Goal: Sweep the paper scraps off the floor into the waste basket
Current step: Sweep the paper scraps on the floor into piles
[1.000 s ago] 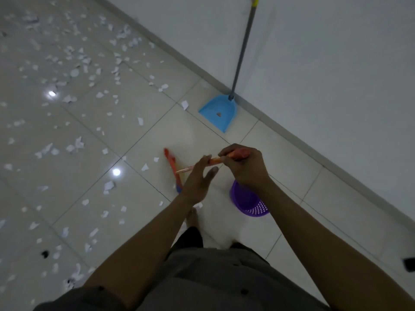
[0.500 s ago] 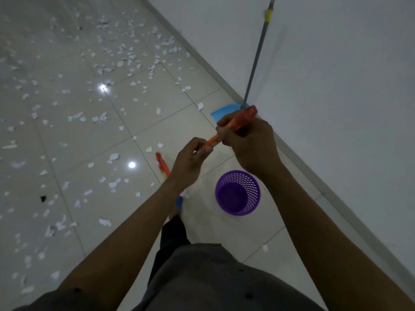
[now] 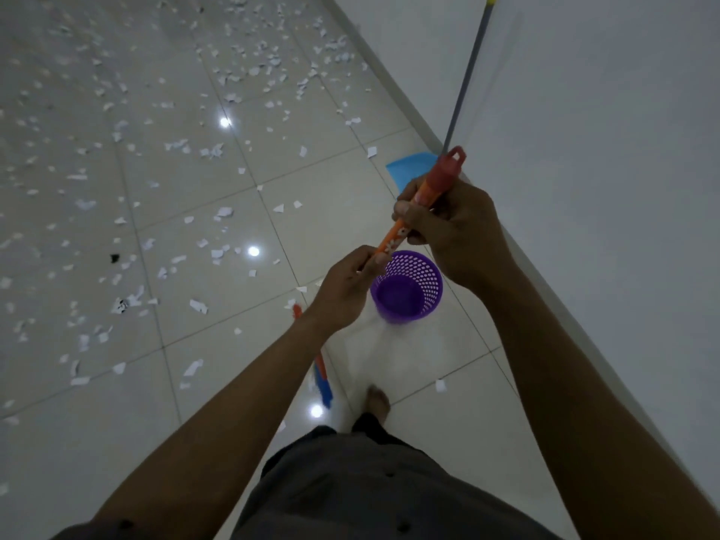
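Both hands hold an orange broom handle (image 3: 436,185) with a red cap. My right hand (image 3: 452,228) grips it near the top, and my left hand (image 3: 346,286) grips it lower down. The broom's red and blue head (image 3: 321,378) shows on the floor below my left forearm. A purple mesh waste basket (image 3: 409,292) stands upright on the tiles just beyond my hands. White paper scraps (image 3: 218,251) lie scattered over the floor to the left and far ahead.
A blue dustpan (image 3: 409,171) with a long grey handle (image 3: 467,76) leans against the white wall on the right. My bare foot (image 3: 376,401) stands near the broom head. The wall's base runs diagonally along the right side.
The view has turned and tilted; both hands have raised the broom handle more upright. The basket now shows whole beyond my hands, and the broom head has drawn nearer my foot.
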